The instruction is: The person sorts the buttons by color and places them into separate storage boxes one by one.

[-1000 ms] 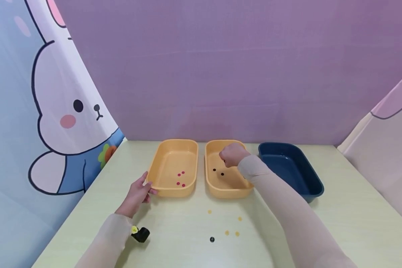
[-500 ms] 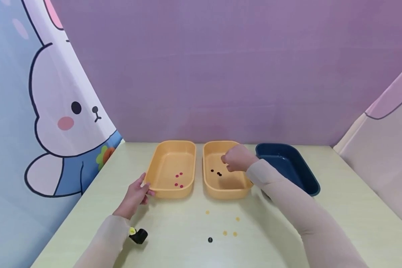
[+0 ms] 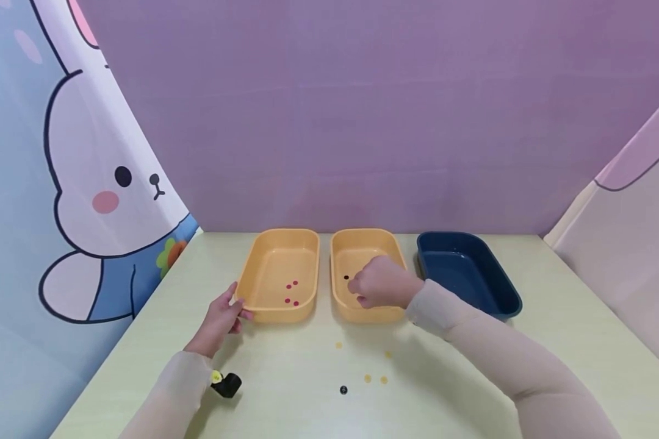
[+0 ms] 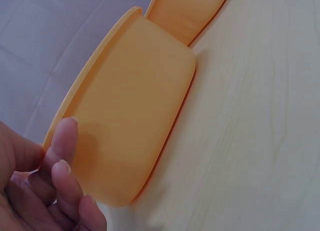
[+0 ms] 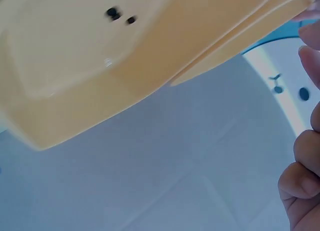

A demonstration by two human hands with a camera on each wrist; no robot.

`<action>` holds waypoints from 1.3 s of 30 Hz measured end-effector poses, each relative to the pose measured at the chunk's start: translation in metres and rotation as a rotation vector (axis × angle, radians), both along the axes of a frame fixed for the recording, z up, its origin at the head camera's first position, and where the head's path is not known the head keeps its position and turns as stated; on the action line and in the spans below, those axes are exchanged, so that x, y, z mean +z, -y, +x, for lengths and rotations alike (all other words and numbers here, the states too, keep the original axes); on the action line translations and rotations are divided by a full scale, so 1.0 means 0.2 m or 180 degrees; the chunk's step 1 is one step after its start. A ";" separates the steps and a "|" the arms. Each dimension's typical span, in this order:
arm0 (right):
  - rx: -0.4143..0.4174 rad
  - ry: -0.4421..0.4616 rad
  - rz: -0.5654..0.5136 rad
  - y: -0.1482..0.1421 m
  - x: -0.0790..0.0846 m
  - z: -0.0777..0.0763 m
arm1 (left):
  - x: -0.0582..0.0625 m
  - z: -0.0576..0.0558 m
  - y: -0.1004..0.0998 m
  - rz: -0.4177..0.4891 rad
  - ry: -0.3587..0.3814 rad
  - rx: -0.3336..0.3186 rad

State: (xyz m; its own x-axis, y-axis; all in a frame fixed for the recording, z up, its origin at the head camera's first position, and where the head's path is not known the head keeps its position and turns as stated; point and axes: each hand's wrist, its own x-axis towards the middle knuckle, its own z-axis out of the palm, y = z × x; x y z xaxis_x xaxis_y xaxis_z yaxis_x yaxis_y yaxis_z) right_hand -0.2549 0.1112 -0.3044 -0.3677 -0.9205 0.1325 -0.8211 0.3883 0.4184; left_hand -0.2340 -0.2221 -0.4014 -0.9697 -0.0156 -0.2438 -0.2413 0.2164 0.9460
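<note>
My left hand [image 3: 218, 320] pinches the near left corner rim of the left yellow tray [image 4: 135, 101], thumb on the rim and fingers against its outer wall. Several red buttons [image 3: 288, 300] lie in that tray. Above the middle yellow tray [image 3: 337, 305] hovers my right hand [image 3: 384, 283], its fingers bent, with nothing seen between thumb and index finger in the right wrist view. Three black buttons [image 5: 114, 13] lie together on that tray's floor; in the head view the hand hides all but one black button [image 3: 346, 277].
To the right stands a dark blue tray [image 3: 461, 268]. On the table before the trays lie several yellow buttons [image 3: 384, 380] and one black button [image 3: 343, 390]. A black object with a yellow piece [image 3: 227, 385] shows beside the left sleeve. A purple cloth [image 3: 362, 122] hangs behind.
A black button left my right hand and now lies with the other two in the middle tray. That hand then moved nearer to me. My left hand stayed on the left tray's rim.
</note>
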 end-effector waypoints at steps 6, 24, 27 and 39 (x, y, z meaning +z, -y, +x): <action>0.0183 -0.0044 0.0096 0.05 -0.01 0.09 | 0.00 0.00 0.01 0.0050 -0.0014 -0.0010; 0.0515 -0.0111 0.0060 0.09 -0.16 0.22 | 0.00 0.00 0.03 0.0010 0.0028 -0.0002; 0.0627 -0.0228 -0.0037 0.09 -0.20 0.24 | 0.00 0.00 0.03 0.0010 0.0041 0.0012; 0.0684 0.0345 0.0163 0.15 -0.29 0.30 | 0.01 0.00 0.03 0.0004 0.0048 0.0006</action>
